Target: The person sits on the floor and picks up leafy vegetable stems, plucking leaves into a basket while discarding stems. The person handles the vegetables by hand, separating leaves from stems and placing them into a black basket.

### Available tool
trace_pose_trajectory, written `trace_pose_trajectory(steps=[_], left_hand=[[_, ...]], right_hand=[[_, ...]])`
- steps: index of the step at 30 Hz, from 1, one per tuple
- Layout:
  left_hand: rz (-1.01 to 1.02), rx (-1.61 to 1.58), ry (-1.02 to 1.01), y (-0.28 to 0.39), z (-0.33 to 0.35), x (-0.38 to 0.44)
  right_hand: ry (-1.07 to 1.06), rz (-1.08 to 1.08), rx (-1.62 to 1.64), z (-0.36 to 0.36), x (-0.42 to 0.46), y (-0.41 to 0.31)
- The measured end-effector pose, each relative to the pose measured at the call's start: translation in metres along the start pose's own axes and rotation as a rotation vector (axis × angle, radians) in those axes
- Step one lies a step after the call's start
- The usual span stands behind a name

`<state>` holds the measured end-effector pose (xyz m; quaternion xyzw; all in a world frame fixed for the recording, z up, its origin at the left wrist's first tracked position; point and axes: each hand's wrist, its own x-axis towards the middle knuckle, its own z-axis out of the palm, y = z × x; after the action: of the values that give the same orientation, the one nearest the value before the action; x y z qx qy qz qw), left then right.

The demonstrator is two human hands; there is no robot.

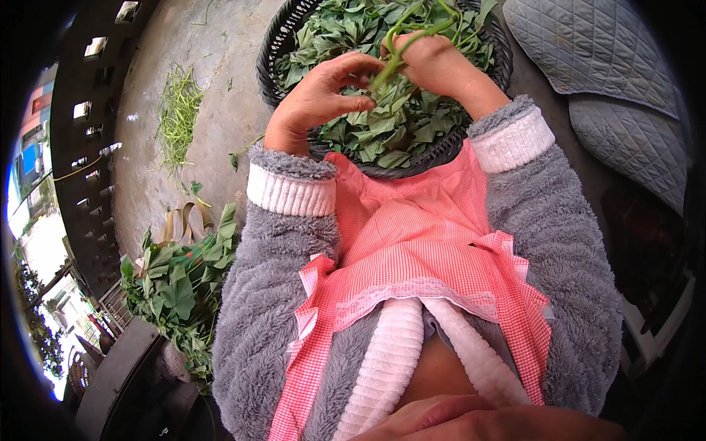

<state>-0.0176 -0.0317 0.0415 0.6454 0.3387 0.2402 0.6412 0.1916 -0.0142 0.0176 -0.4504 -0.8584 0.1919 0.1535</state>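
My right hand (430, 62) grips a few green vine stems (441, 26) above a black woven basket (268, 69). Their cut-looking ends slant down and left, somewhat blurred. Close by on the left, my left hand (325, 91) is held with thumb and fingers apart around the stem ends, and I see nothing gripped in it. Loose green leaves (380, 129) fill the basket below both hands. The basket stands against my red checked apron (408, 237), and my forearms reach over its near side.
On the concrete floor (220, 82) to the left lies a pile of thin green stems (179, 118). Nearer my left elbow is a heap of leafy vines (179, 281) by a bag with tan handles (187, 220). Grey quilted padding (595, 49) lies to the right of the basket.
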Motion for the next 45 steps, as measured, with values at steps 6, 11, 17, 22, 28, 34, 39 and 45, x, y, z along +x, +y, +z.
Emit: trace_pose_trajectory(steps=[6,11,17,22,28,34,39,45], left_hand=[[-0.001,-0.08,0.236,-0.009,0.003,0.006],[0.056,0.066,0.548,-0.009,0.026,0.015],[0.242,0.344,0.813,-0.002,0.045,0.024],[0.375,0.178,0.917,-0.002,0.046,0.031],[0.357,-0.457,1.01,0.008,0.005,0.016],[0.385,-0.981,0.867,-0.007,-0.009,0.007],[0.337,-1.069,0.82,-0.008,-0.009,0.007],[0.276,-0.954,0.743,0.002,0.003,0.01]], right_hand=[[-0.023,0.05,0.019,-0.006,0.007,-0.008],[0.121,0.181,0.01,-0.002,0.008,-0.016],[0.294,0.345,0.108,0.007,0.013,-0.018],[0.3,0.294,0.376,0.0,0.017,-0.009],[0.313,0.501,0.594,-0.046,0.015,0.006],[0.45,0.334,0.513,-0.047,0.013,-0.001],[0.609,-0.006,0.426,-0.049,0.013,-0.004],[0.431,-0.143,0.108,-0.051,0.011,-0.015]])
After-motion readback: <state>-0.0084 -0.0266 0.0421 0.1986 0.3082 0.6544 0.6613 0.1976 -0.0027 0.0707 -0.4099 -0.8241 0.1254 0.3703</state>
